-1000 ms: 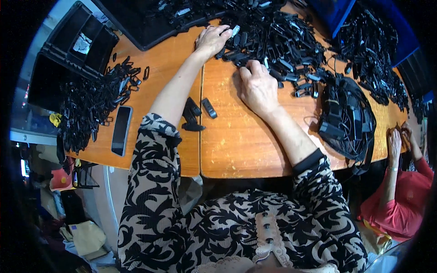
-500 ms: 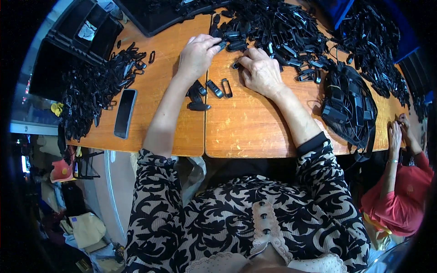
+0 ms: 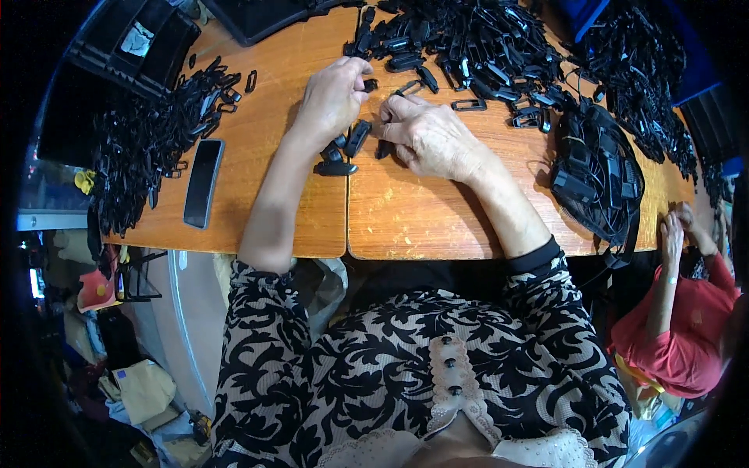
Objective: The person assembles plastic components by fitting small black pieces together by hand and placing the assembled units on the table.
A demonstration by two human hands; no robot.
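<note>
My left hand point(image 3: 334, 97) is raised over the table with its fingers curled in, a small black plastic piece point(image 3: 369, 84) at its fingertips. Beside it, my right hand point(image 3: 437, 139) is bent downward, fingers pinched together at a small dark plastic piece point(image 3: 382, 149) that they partly cover. A dark oblong clip point(image 3: 358, 138) lies between the two hands. Near my left wrist rests another black clip point(image 3: 335, 168). Just beyond my right knuckles is an open rectangular black loop point(image 3: 409, 87), partly hidden by the hand.
A large heap of black clips point(image 3: 488, 47) covers the far middle. Another pile point(image 3: 148, 144) lies left, near a phone point(image 3: 204, 183) and black bins point(image 3: 133, 43). A black mesh bag point(image 3: 597, 168) with cables sits right. A co-worker's hands point(image 3: 676, 226) are at the right edge.
My right hand has come nearer and left, from the heap's edge to the loose pieces. My left hand has drawn back slightly from the heap. The view has shifted a little.
</note>
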